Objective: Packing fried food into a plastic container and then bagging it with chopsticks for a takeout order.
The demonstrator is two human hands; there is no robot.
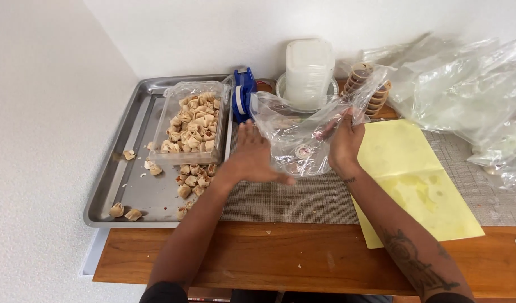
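Left hand flat, fingers pressed together, against clear crinkled plastic bag. Right hand fingers pinching bag's edge. Rectangular steel tray of beige folded pastries adjacent, on wooden counter.

White textured walls meeting in a corner, wooden table against them, grey woven mat, even light

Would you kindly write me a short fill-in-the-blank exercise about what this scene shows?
1. Both hands, the left hand and the right hand, handle a clear plastic ____.
2. The clear container of dumplings rests on a metal ____.
3. The sheet of paper beside the right hand is ____ in colour.

Missing words: bag; tray; yellow
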